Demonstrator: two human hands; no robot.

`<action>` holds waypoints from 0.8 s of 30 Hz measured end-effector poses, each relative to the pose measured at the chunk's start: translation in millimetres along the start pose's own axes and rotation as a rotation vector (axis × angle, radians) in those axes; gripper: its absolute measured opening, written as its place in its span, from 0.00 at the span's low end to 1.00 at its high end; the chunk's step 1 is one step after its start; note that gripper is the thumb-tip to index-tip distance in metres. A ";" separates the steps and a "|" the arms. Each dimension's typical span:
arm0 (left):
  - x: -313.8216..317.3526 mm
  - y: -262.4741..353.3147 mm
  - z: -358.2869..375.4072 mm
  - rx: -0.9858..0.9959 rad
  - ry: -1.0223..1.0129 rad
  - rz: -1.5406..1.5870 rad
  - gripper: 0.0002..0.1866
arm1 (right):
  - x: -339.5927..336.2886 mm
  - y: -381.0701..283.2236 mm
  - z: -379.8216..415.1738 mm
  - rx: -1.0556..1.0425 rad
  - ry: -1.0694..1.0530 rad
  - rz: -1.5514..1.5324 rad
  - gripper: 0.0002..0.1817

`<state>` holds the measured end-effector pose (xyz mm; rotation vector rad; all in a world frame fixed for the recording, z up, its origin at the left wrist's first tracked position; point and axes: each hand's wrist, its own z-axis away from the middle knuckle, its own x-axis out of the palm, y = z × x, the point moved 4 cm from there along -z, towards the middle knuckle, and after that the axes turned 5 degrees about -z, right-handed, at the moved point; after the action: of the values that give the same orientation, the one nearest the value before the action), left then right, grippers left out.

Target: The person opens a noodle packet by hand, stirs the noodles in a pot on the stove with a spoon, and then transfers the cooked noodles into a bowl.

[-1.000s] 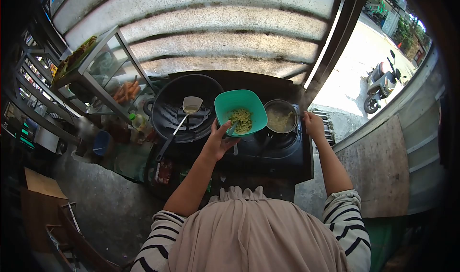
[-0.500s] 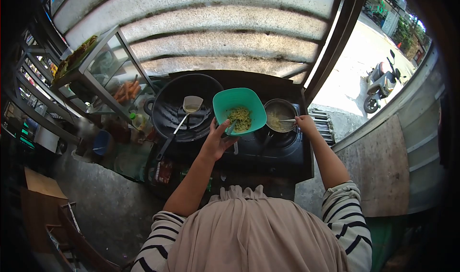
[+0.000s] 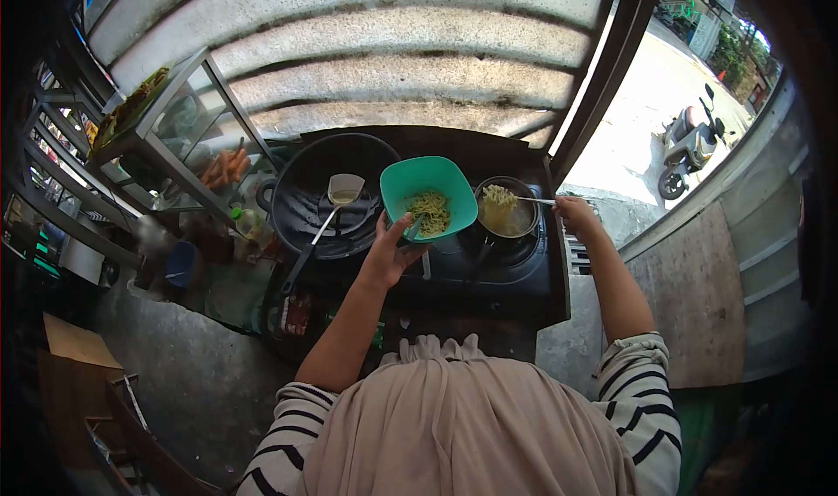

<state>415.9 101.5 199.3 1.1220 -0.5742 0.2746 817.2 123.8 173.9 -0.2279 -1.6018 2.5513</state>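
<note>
My left hand (image 3: 392,250) grips the near left edge of a green bowl (image 3: 410,175), with the thumb over its rim. Noodles (image 3: 434,210) and the pale handle of some utensil lie inside it, by my thumb. In my right hand (image 3: 575,215) the fingers are closed round the handle of a metal utensil (image 3: 539,201), whose head is hidden under food. A clump of noodles (image 3: 498,201) hangs from its far end over a small pot (image 3: 529,222). Cloudy liquid shows in the pot, which stands on the stove (image 3: 515,292) just right of the bowl.
A large black wok (image 3: 292,177) sits left of the bowl, with a long-handled spatula (image 3: 322,231) resting in it. Further left stands a glass display case (image 3: 203,103) with orange-brown food inside. A corrugated wall (image 3: 393,77) rises behind the stove.
My right hand has risen a little and moved right. The utensil has come up from the pot's liquid with noodles on it. The bowl stays in my left hand.
</note>
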 end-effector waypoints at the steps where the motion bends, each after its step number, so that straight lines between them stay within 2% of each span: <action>1: 0.3 -0.3 -0.6 0.000 -0.001 0.000 0.39 | -0.9 -5.6 2.4 -0.007 0.003 -0.019 0.17; 11: 1.8 -4.7 -22.0 -0.045 -0.006 -0.028 0.40 | -20.4 -84.1 32.6 -0.136 -0.001 -0.013 0.16; 24: 24.2 -11.8 -38.8 -0.080 -0.011 -0.135 0.47 | -27.4 -136.7 51.9 -0.251 -0.010 0.035 0.15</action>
<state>453.0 129.8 191.8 1.0799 -0.5125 0.1281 837.1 132.1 321.0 -0.2687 -1.9373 2.3734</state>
